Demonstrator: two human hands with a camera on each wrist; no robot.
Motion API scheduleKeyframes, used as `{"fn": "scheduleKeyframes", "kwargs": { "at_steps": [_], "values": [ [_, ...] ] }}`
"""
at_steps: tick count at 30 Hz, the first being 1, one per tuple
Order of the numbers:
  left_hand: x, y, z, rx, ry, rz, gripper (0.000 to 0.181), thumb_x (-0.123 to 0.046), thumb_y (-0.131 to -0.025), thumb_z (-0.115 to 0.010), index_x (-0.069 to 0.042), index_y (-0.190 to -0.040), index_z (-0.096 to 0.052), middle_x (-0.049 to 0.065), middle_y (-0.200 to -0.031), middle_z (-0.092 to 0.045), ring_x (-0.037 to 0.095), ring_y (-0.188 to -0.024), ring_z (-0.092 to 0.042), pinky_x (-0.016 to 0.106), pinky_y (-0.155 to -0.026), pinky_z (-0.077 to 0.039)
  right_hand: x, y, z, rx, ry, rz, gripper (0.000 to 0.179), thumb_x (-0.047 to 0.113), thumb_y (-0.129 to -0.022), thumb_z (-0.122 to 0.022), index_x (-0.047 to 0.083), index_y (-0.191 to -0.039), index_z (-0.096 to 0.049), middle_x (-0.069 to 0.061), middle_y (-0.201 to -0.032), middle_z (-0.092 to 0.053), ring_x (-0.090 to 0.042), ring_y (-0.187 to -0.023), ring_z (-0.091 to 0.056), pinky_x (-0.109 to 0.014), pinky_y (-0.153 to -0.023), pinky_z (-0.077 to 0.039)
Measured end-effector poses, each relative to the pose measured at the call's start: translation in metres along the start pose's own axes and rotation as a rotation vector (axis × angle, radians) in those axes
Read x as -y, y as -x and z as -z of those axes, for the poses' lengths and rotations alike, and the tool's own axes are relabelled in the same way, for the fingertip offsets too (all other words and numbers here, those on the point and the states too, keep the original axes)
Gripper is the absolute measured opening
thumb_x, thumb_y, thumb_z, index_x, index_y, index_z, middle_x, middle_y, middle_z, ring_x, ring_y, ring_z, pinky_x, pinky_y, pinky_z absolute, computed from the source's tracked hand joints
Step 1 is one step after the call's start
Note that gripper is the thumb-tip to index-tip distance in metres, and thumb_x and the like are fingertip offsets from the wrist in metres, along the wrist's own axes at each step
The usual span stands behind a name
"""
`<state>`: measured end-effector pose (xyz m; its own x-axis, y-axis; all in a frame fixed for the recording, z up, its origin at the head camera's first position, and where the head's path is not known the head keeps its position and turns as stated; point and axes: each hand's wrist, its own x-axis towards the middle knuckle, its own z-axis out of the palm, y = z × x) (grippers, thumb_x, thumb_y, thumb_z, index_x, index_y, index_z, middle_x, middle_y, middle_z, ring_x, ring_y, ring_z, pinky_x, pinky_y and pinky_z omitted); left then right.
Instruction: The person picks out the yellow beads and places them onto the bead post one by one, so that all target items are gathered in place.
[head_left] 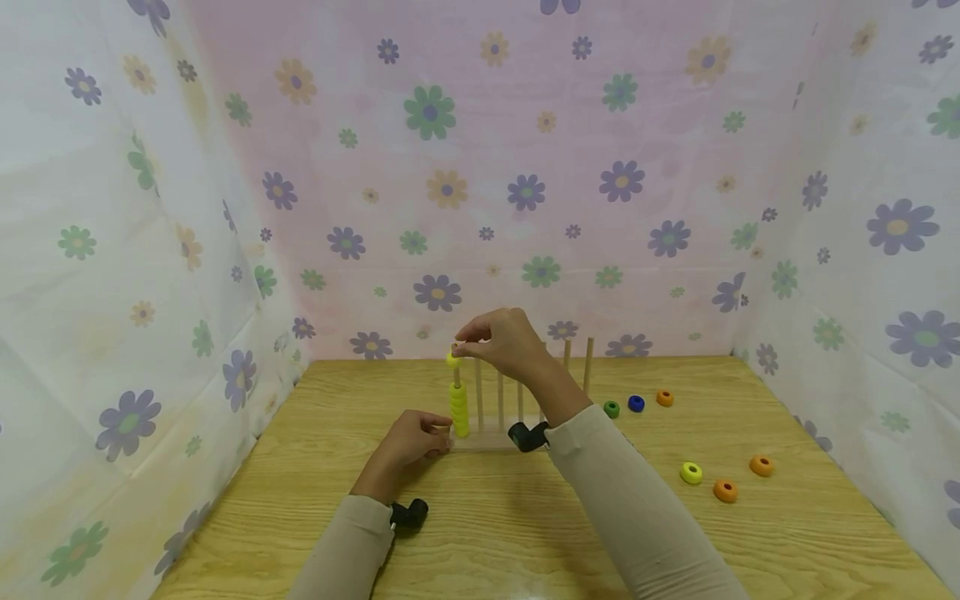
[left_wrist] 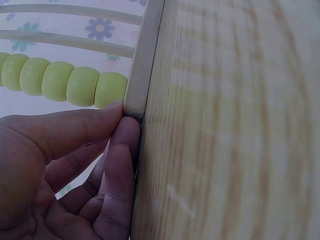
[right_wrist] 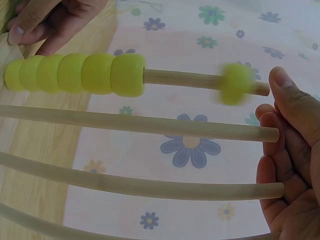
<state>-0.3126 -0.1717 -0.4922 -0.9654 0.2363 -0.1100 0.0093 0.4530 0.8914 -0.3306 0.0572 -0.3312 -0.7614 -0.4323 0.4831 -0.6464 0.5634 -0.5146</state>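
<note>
A wooden peg rack (head_left: 491, 445) stands upright on the table, its pegs rising from a flat base. Several yellow beads (right_wrist: 102, 73) are stacked on its leftmost peg. Higher on that peg a single yellow bead (right_wrist: 236, 84) looks blurred, apart from the stack below. My right hand (head_left: 512, 343) is at the peg's top; in the right wrist view its thumb and fingers are spread beside the peg tips, clear of the bead. With thumb and index finger my left hand (left_wrist: 75, 165) pinches the left end of the base (left_wrist: 142, 65), next to the lowest bead.
Right of the rack lie loose beads: a green bead (head_left: 612, 409), a blue bead (head_left: 636, 403), an orange bead (head_left: 665, 398), and nearer the front a yellow bead (head_left: 691, 472) with two more orange ones (head_left: 725, 491). Flowered cloth (head_left: 480, 208) surrounds the wooden table (head_left: 300, 475).
</note>
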Motion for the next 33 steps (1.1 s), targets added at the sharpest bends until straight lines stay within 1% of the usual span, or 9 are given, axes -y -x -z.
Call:
{"fn": "scheduleKeyframes", "kwargs": {
  "at_steps": [6, 12, 15, 18, 23, 27, 33],
  "values": [
    [-0.001, 0.002, 0.001, 0.001, 0.004, 0.005, 0.040, -0.010, -0.092, -0.078, -0.001, -0.131, -0.071, 0.010, -0.098, -0.077, 0.018, -0.079, -0.072, 0.033, -0.071, -0.062, -0.002, 0.000, -0.001, 0.005, 0.003, 0.008, 0.018, 0.034, -0.090, -0.082, 0.020, -0.100, -0.084, 0.009, -0.092, -0.078, -0.012, -0.090, -0.070, -0.037, -0.084, -0.061],
    [0.000, 0.000, 0.001, 0.003, -0.007, 0.010, 0.041, -0.010, -0.092, -0.078, -0.002, -0.131, -0.071, 0.007, -0.094, -0.076, 0.017, -0.077, -0.071, 0.032, -0.071, -0.062, -0.001, 0.000, 0.001, 0.021, 0.003, 0.023, 0.021, 0.033, -0.090, -0.082, 0.017, -0.104, -0.084, 0.007, -0.095, -0.079, -0.015, -0.095, -0.072, -0.040, -0.090, -0.061],
    [0.000, -0.001, 0.001, 0.001, -0.011, 0.008, 0.041, -0.009, -0.092, -0.078, -0.002, -0.131, -0.071, 0.006, -0.092, -0.077, 0.017, -0.075, -0.071, 0.032, -0.069, -0.061, -0.002, 0.000, 0.002, 0.016, -0.002, 0.050, 0.023, 0.032, -0.090, -0.083, 0.016, -0.106, -0.083, 0.004, -0.098, -0.080, -0.017, -0.098, -0.073, -0.043, -0.092, -0.061],
    [0.000, -0.001, 0.001, 0.004, -0.006, 0.009, 0.041, -0.009, -0.092, -0.078, -0.001, -0.132, -0.070, 0.007, -0.093, -0.077, 0.017, -0.075, -0.071, 0.032, -0.068, -0.060, -0.003, 0.000, 0.003, 0.002, -0.011, 0.083, 0.022, 0.032, -0.089, -0.083, 0.018, -0.107, -0.083, 0.004, -0.101, -0.080, -0.018, -0.100, -0.073, -0.043, -0.093, -0.060],
    [-0.002, 0.000, 0.000, 0.007, 0.010, 0.010, 0.041, -0.009, -0.092, -0.078, -0.001, -0.132, -0.070, 0.009, -0.096, -0.077, 0.018, -0.077, -0.073, 0.033, -0.070, -0.062, -0.004, 0.001, 0.006, -0.018, -0.023, 0.139, 0.023, 0.032, -0.089, -0.084, 0.020, -0.108, -0.082, 0.006, -0.107, -0.079, -0.015, -0.102, -0.072, -0.040, -0.093, -0.060],
    [-0.003, 0.000, 0.000, 0.006, 0.006, 0.007, 0.041, -0.009, -0.092, -0.078, -0.001, -0.132, -0.070, 0.010, -0.097, -0.077, 0.019, -0.078, -0.074, 0.035, -0.071, -0.063, -0.005, 0.004, 0.008, -0.035, -0.020, 0.184, 0.022, 0.029, -0.089, -0.084, 0.019, -0.109, -0.082, 0.006, -0.107, -0.079, -0.013, -0.100, -0.073, -0.038, -0.090, -0.060],
    [-0.003, 0.001, 0.000, -0.002, 0.002, 0.019, 0.041, -0.008, -0.092, -0.079, -0.002, -0.131, -0.071, 0.008, -0.097, -0.077, 0.018, -0.076, -0.072, 0.033, -0.068, -0.061, -0.007, 0.011, 0.012, -0.062, -0.016, 0.253, 0.023, 0.026, -0.086, -0.086, 0.017, -0.108, -0.082, 0.003, -0.106, -0.079, -0.013, -0.093, -0.073, -0.039, -0.079, -0.061]
  ]
}}
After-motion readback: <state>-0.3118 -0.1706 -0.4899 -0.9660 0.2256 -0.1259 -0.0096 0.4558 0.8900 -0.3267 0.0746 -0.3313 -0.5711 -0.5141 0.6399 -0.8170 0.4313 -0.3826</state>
